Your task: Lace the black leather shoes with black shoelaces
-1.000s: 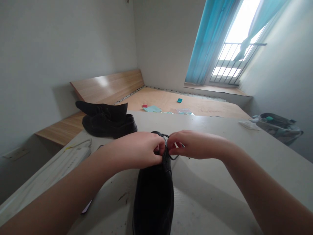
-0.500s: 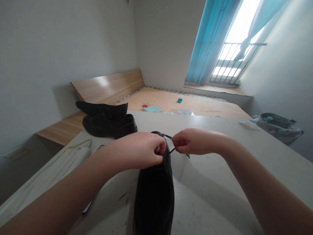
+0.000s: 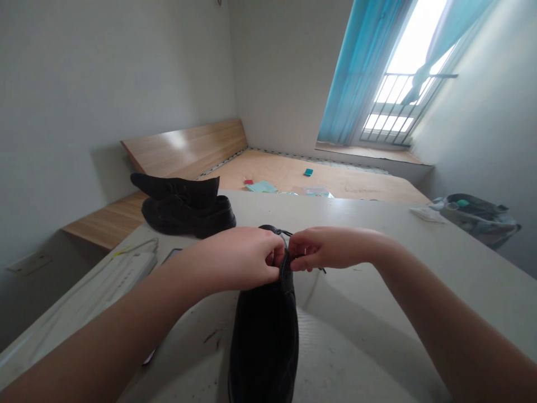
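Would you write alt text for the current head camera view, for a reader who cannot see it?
Two bare hands, the left and the right, work at the lace of a black shoe on a white table. More black footwear stands at the table's far left; behind are a bed and a window with blue curtains.

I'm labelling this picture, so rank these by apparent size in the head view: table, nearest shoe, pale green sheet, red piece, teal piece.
1. Table
2. Nearest shoe
3. Pale green sheet
4. Red piece and teal piece: too alike to rank
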Action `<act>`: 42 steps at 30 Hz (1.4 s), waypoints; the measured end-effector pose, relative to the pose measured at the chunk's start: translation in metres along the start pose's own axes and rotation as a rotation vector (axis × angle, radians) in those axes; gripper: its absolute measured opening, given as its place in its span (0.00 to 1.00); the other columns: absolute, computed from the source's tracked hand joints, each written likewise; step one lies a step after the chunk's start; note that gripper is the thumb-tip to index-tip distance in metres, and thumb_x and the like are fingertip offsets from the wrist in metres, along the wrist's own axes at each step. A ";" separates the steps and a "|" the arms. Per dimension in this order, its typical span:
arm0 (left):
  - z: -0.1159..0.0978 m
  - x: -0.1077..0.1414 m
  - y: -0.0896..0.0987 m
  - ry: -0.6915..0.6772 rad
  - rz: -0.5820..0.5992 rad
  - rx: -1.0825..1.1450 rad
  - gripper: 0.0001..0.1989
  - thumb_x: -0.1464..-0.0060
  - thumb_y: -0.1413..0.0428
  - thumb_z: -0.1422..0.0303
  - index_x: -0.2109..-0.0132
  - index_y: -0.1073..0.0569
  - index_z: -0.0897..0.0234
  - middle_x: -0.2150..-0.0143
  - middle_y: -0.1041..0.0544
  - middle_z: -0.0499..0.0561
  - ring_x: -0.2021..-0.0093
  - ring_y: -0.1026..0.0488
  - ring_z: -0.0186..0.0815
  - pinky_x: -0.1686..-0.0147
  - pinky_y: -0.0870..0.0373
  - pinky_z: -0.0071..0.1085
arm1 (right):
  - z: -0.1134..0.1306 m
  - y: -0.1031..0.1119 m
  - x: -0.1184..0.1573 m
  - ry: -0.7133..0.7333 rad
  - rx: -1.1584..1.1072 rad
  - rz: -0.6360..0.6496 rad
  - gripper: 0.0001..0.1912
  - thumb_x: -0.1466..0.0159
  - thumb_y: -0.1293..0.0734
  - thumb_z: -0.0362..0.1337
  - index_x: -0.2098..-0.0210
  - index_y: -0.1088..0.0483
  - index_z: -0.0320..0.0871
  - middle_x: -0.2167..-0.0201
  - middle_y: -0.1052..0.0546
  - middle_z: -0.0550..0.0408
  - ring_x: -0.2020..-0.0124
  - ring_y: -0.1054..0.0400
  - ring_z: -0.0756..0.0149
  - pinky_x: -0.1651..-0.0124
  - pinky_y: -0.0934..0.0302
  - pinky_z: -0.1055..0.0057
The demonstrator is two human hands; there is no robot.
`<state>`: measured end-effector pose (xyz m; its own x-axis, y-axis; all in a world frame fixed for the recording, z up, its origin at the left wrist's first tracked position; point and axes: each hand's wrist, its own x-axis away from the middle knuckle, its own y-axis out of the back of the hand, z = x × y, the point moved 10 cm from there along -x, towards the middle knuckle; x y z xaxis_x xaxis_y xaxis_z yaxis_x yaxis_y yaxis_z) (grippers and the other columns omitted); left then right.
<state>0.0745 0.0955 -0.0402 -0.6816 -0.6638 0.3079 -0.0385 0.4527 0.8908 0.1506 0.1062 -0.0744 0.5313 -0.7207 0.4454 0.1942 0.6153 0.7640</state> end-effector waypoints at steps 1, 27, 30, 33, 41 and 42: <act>0.000 0.000 0.000 0.002 0.001 -0.001 0.08 0.48 0.48 0.60 0.69 0.29 0.59 0.72 0.25 0.46 0.73 0.33 0.34 0.77 0.44 0.30 | -0.001 -0.001 -0.001 0.001 -0.015 0.008 0.13 0.36 0.36 0.46 0.63 0.30 0.41 0.69 0.24 0.54 0.70 0.32 0.67 0.69 0.40 0.72; 0.000 -0.001 -0.002 -0.016 -0.012 -0.012 0.08 0.48 0.49 0.61 0.70 0.30 0.58 0.72 0.26 0.44 0.73 0.33 0.33 0.77 0.43 0.30 | 0.005 0.001 0.000 0.118 -0.133 0.006 0.09 0.36 0.38 0.41 0.67 0.33 0.42 0.73 0.27 0.57 0.73 0.36 0.70 0.71 0.43 0.74; -0.001 -0.002 -0.001 -0.021 -0.017 -0.016 0.07 0.48 0.48 0.62 0.70 0.31 0.59 0.72 0.26 0.44 0.73 0.33 0.33 0.77 0.43 0.30 | 0.005 0.003 0.000 0.129 -0.137 -0.009 0.07 0.36 0.38 0.39 0.68 0.34 0.43 0.74 0.28 0.59 0.71 0.34 0.69 0.70 0.42 0.74; 0.000 -0.003 -0.001 -0.019 -0.020 -0.018 0.06 0.48 0.48 0.63 0.70 0.31 0.59 0.72 0.26 0.44 0.73 0.32 0.33 0.77 0.43 0.30 | 0.003 0.006 0.001 0.118 -0.130 -0.034 0.06 0.36 0.38 0.38 0.69 0.34 0.43 0.74 0.30 0.59 0.70 0.33 0.69 0.69 0.42 0.74; 0.002 -0.002 -0.003 -0.015 -0.017 -0.022 0.05 0.50 0.48 0.64 0.70 0.30 0.58 0.72 0.25 0.43 0.72 0.32 0.33 0.76 0.42 0.30 | 0.001 0.012 0.004 0.087 -0.108 -0.064 0.06 0.37 0.38 0.38 0.69 0.34 0.43 0.75 0.31 0.60 0.73 0.38 0.70 0.73 0.44 0.74; 0.001 -0.003 -0.003 -0.017 -0.016 -0.022 0.05 0.50 0.48 0.64 0.70 0.30 0.58 0.72 0.25 0.44 0.72 0.32 0.33 0.76 0.43 0.30 | 0.001 0.012 0.004 0.085 -0.107 -0.065 0.06 0.37 0.38 0.38 0.69 0.34 0.43 0.75 0.31 0.60 0.74 0.38 0.70 0.73 0.44 0.75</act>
<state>0.0755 0.0967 -0.0439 -0.6932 -0.6606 0.2881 -0.0336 0.4289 0.9027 0.1545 0.1107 -0.0632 0.5817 -0.7334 0.3518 0.3152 0.6020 0.7337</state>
